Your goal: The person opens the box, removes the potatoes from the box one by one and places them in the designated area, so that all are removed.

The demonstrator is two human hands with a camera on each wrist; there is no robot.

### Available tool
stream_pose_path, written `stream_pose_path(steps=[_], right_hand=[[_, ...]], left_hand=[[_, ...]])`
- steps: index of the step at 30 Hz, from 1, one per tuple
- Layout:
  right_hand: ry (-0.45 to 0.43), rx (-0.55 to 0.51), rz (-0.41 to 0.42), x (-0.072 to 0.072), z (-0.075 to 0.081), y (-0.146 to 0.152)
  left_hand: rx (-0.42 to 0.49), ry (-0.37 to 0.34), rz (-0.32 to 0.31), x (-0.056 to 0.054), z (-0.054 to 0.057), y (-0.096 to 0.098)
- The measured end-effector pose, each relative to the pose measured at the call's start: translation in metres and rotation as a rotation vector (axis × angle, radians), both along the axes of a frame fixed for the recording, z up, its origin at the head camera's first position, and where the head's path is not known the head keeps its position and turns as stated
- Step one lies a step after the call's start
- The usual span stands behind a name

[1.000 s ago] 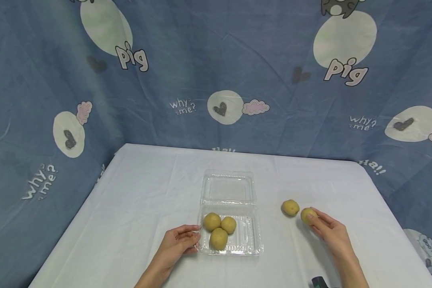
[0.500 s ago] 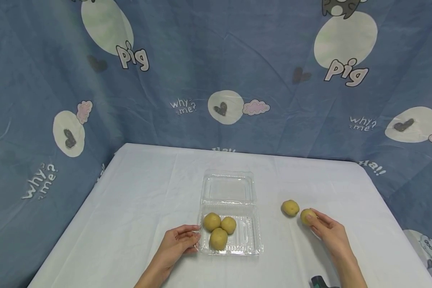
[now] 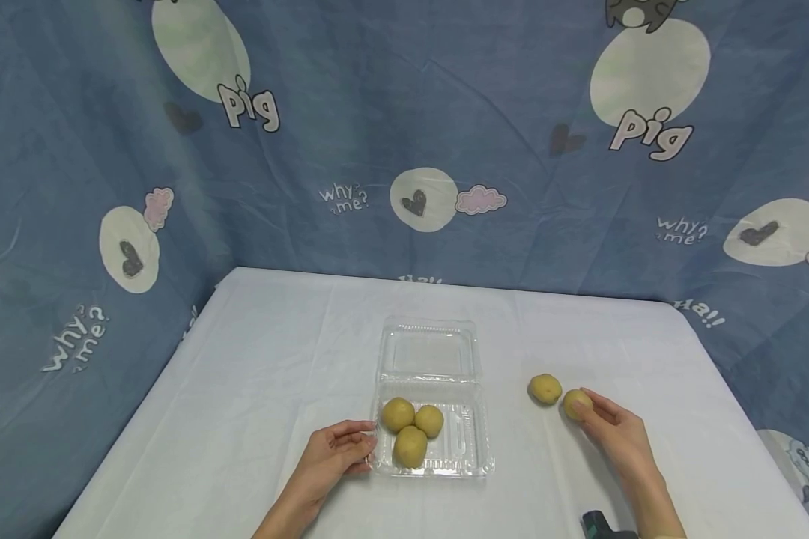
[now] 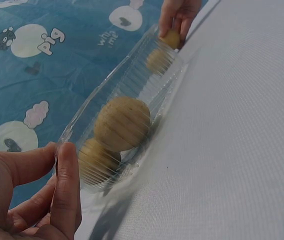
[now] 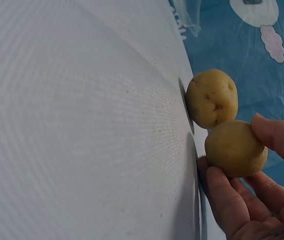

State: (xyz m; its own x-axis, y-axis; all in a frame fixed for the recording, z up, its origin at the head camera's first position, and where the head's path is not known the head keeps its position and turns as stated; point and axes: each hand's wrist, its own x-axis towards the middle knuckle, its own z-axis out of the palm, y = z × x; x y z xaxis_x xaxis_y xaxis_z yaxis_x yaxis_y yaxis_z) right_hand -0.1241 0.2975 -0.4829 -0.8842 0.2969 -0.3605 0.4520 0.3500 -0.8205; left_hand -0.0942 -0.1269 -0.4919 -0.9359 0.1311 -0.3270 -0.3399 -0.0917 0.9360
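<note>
On the white cloth stands a clear plastic clamshell container (image 3: pixel 464 442), its lid (image 3: pixel 428 353) folded back flat. Three potatoes sit in the left part of its base, one potato (image 3: pixel 410 448) nearest the front. My left hand (image 3: pixel 333 460) pinches the container's left rim between thumb and fingers, as the left wrist view also shows. Off to the right, my right hand (image 3: pixel 623 440) grips a small potato (image 5: pixel 236 149) with thumb and fingertips. Just beyond it, another potato (image 5: pixel 212 98) rests on the cloth, overlapped by the held one in the right wrist view.
A table with a white cloth (image 3: pixel 263 359) carries everything. Behind it hangs a blue curtain (image 3: pixel 350 135) with printed pigs and lettering. At the bottom edge, beside my right forearm, a dark object (image 3: pixel 598 524) with a green patch is partly in view.
Both hands and all the potatoes stay in place. Only the dark object by the right forearm shows slightly more at the bottom edge.
</note>
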Motion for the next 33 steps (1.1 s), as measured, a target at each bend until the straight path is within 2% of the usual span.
stream_pose_path(steps=[6,18,27,33], right_hand=[[0.001,0.004,0.002,-0.001,0.002,-0.001],[0.006,0.083,0.035,-0.005,0.003,-0.002],[0.064,0.100,0.047,-0.010,-0.001,0.003],[0.067,0.125,0.048,-0.016,-0.002,0.006]], left_hand=[[0.001,-0.002,0.001,0.001,0.000,0.000],[0.012,0.004,-0.008,0.001,-0.002,-0.001],[0.014,0.007,-0.011,0.002,-0.002,-0.002],[0.013,0.003,-0.012,0.002,0.000,-0.001]])
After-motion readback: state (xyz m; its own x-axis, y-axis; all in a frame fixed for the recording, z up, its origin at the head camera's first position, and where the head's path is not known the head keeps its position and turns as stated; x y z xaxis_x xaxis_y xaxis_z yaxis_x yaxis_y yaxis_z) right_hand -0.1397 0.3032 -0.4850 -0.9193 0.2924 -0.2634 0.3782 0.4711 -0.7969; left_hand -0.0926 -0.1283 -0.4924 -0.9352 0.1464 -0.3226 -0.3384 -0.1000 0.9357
